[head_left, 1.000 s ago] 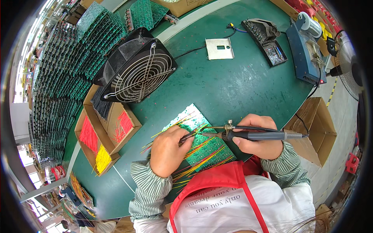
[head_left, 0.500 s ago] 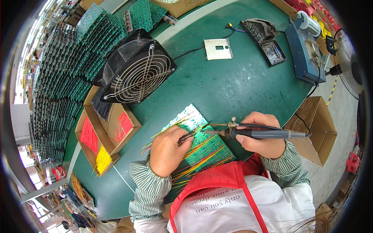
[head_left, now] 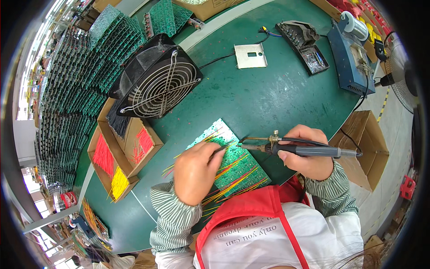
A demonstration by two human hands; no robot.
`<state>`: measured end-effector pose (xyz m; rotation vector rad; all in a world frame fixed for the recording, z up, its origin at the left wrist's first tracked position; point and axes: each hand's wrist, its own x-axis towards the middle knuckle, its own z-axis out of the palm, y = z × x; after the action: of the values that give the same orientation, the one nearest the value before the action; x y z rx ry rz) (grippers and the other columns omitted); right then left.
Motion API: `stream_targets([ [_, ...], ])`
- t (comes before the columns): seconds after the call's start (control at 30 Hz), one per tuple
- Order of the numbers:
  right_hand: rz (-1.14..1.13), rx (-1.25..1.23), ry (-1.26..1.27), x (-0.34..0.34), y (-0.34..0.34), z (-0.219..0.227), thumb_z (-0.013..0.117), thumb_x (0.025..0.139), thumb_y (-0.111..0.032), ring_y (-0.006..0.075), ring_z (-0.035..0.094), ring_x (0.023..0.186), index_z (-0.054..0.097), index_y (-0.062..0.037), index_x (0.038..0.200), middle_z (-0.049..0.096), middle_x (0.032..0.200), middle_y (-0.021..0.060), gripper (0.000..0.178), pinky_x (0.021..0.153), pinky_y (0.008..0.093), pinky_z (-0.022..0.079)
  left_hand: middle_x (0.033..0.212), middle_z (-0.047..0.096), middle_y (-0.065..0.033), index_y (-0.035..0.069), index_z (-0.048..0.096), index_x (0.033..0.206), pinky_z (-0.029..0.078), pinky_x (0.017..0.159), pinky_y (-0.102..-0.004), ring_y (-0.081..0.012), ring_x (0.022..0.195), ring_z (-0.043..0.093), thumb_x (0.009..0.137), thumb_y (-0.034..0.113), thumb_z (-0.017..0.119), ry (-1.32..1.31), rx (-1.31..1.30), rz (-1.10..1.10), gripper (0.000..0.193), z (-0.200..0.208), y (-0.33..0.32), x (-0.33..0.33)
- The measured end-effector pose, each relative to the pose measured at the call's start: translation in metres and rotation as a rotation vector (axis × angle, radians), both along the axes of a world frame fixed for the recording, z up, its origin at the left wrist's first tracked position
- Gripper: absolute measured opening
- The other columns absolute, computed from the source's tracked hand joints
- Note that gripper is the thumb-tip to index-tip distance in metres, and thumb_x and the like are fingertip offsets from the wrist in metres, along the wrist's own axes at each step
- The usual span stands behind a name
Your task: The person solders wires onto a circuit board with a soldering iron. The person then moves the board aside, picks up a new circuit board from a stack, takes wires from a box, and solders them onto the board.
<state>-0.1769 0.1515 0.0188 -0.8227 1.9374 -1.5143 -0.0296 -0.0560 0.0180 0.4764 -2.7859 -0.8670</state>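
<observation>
A green circuit board [head_left: 239,172] lies tilted on the bench in front of me, with red, yellow and black wires [head_left: 237,180] spread across it. My right hand [head_left: 309,152] grips a grey and black soldering iron [head_left: 309,150] with a solder-feed tube [head_left: 253,138] above it. The iron's tip points left, at the upper part of the board. Over the board's left edge, my left hand [head_left: 197,168] pinches thin dark tweezers [head_left: 221,148], mostly hidden by the fingers. Their point is close to the iron's tip; whether the two touch, I cannot tell.
A black fan [head_left: 156,85] stands beyond the board, left of a cardboard box [head_left: 130,172] of sorted wires. Circuit boards [head_left: 67,98] are stacked far left. At the back right are an iron stand [head_left: 309,49] and a blue solder station [head_left: 351,62]. An open carton [head_left: 365,152] sits at right.
My right hand has drawn the soldering iron slightly right and up. The left hand has turned a little, and the tweezers' point has moved up and right. The board stays about where it was.
</observation>
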Motion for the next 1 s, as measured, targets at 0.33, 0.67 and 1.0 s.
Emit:
stream_targets([
  [0.33,-0.034,0.026,-0.080,-0.001,0.000,-0.003,0.072,0.070,-0.011,0.0081,0.056,0.058,0.062,-0.0008,0.081,0.062,0.066,0.0044,0.018,0.053,0.0236,0.044,0.071,0.058,-0.0115,-0.002,0.063,0.081,0.044,0.053,-0.0321,-0.0238,0.060,0.057,0.077,0.008,0.070,-0.024,0.090,-0.016,0.013,-0.022,0.004,-0.010],
  [0.67,0.001,0.011,-0.049,-0.003,-0.001,-0.002,0.072,0.071,-0.010,0.0079,0.055,0.057,0.062,-0.0007,0.082,0.061,0.065,0.0042,0.018,0.052,0.0233,0.044,0.071,0.058,-0.0115,-0.003,0.063,0.080,0.044,0.053,-0.0311,-0.0231,0.059,0.057,0.076,0.007,0.070,-0.025,0.115,-0.022,0.013,-0.022,0.003,-0.011],
  [1.0,0.004,-0.021,-0.003,0.002,0.009,0.001,0.073,0.071,-0.010,0.0080,0.057,0.057,0.061,0.0001,0.082,0.062,0.065,0.0043,0.019,0.052,0.0231,0.045,0.075,0.061,-0.0124,-0.001,0.064,0.083,0.046,0.057,-0.0318,-0.0253,0.064,0.060,0.077,0.006,0.069,-0.001,0.027,0.014,0.011,-0.004,-0.004,0.008],
])
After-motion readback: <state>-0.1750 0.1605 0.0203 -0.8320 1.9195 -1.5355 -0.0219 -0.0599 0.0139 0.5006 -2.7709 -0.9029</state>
